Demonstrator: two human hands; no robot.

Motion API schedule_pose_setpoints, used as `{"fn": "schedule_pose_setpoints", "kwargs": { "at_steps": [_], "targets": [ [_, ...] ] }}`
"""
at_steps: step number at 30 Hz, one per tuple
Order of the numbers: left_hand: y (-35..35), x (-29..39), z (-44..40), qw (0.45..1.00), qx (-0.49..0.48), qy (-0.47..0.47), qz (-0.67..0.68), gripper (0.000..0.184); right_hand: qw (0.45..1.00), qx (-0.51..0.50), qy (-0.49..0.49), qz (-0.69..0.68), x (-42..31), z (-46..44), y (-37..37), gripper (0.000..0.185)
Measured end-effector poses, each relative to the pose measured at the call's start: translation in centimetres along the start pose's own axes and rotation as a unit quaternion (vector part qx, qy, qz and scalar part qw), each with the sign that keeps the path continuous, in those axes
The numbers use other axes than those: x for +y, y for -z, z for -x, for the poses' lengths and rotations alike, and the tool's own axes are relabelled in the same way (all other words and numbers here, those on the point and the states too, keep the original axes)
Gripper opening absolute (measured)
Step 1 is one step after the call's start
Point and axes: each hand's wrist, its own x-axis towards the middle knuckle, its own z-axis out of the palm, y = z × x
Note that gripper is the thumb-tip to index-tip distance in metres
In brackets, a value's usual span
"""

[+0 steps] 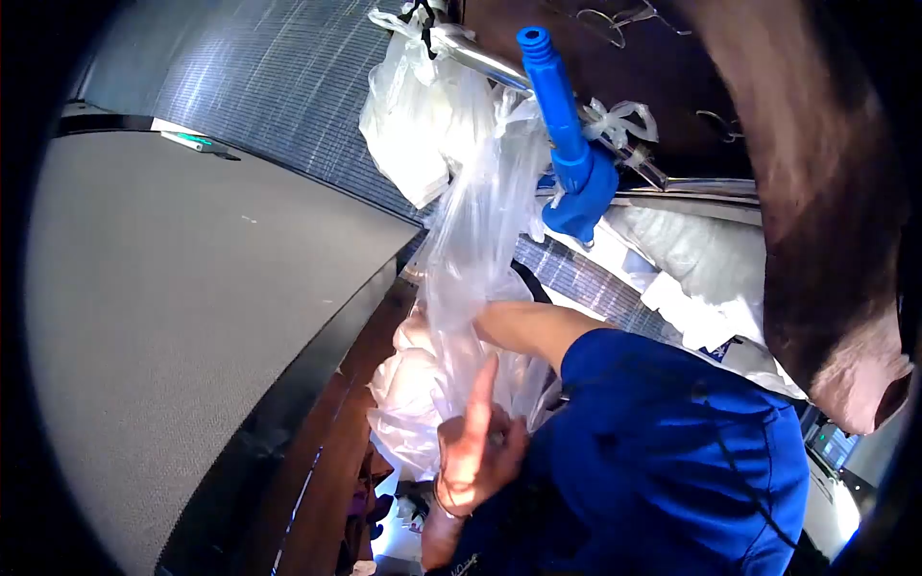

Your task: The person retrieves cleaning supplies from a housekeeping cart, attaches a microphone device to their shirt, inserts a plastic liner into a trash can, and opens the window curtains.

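My left hand (475, 446) is low in the middle, its index finger stretched out and its other fingers partly curled, beside a clear plastic bag (471, 240). A thin band circles its wrist. My right forearm (533, 326) reaches leftward out of a blue sleeve, and my right hand is largely hidden by the clear plastic. Below and left of that forearm lies a bulky, pale, plastic-wrapped bundle (403, 398). The long clear plastic hangs between the hands and a metal rail (485, 62) above.
A white tied bag (413, 115) hangs from the rail. Beside it is a blue plastic fitting with a tube-like end (557, 106). A grey fabric panel (192, 317) stands at left, near a brown wooden edge (317, 451). White bags (701, 259) lie at right.
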Motion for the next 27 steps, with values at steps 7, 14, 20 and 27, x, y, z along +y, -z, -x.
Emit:
{"fn": "schedule_pose_setpoints", "kwargs": {
  "at_steps": [7, 14, 20, 27],
  "targets": [
    [1.2, 0.7, 0.9, 0.999, 0.043, -0.012, -0.026, 0.067, 0.997, -0.014, -0.078, 0.002, 3.7, 4.7, -0.9, 0.027],
    [2.2, -1.0, -0.5, 0.995, 0.073, 0.063, 0.034, 0.062, 0.990, -0.031, -0.140, 0.015, 6.2, 11.0, -0.3, 0.028],
    [1.3, -7.5, -4.3, 0.983, 0.047, 0.048, -0.169, 0.044, 0.990, -0.021, -0.140, 0.008, 6.1, 11.5, 1.9, 0.030],
    [-0.7, -19.3, -7.7, 0.896, 0.084, 0.148, -0.411, 0.061, 0.991, 0.018, -0.131, 0.025, 3.7, 14.2, 4.5, 0.032]
  ]
}}
